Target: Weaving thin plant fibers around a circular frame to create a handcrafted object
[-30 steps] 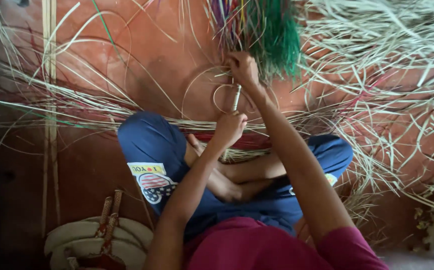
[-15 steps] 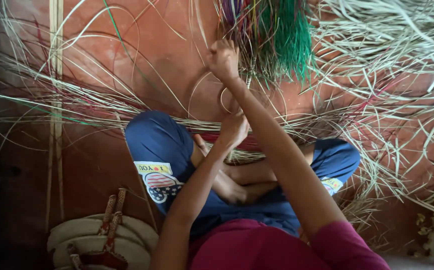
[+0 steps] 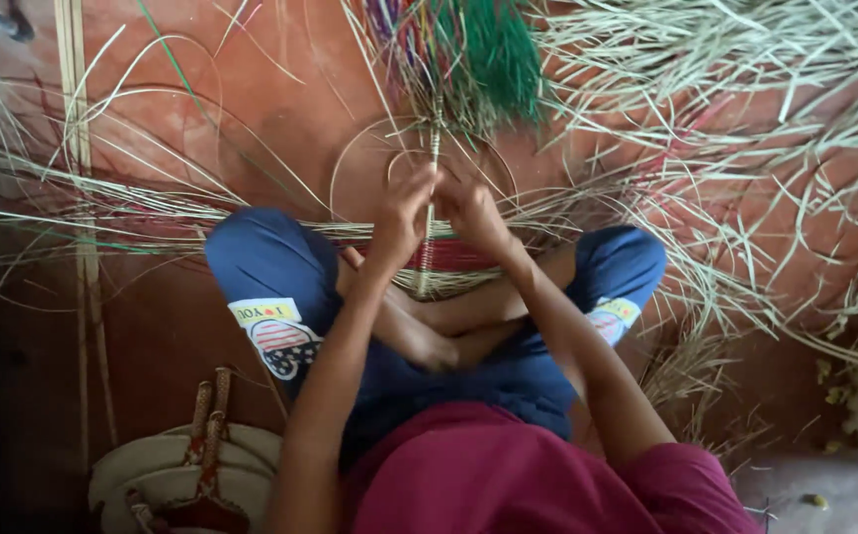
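The braid (image 3: 432, 148), a thin wrapped cord of pale fibre, runs vertically at frame centre. Its upper end enters a bundle of green strips (image 3: 493, 54); its lower end meets the woven piece (image 3: 444, 262) lying across the person's crossed legs.

Left hand (image 3: 401, 213): fingers closed on the braid from the left side, at mid-length. Right hand (image 3: 468, 206): fingers closed on the braid from the right side, at the same height. The two hands touch each other around the braid. The exact finger placement cannot be told.

Thin loops of fibre (image 3: 369, 158) curve around the braid just above the hands and lie on the floor (image 3: 280, 109), which is reddish-brown.

Multicoloured strips (image 3: 399, 40) lie just beside the green strips, on their left. Loose pale straw (image 3: 745, 148) covers the floor to the right of the legs. A flatter band of straw (image 3: 102, 213) extends leftward from the left knee. A long pale slat (image 3: 78, 148) stands well apart at far left, running top to bottom.

A pale woven bag (image 3: 167, 475) with brown straps (image 3: 206, 425) sits at lower left, near the left elbow.
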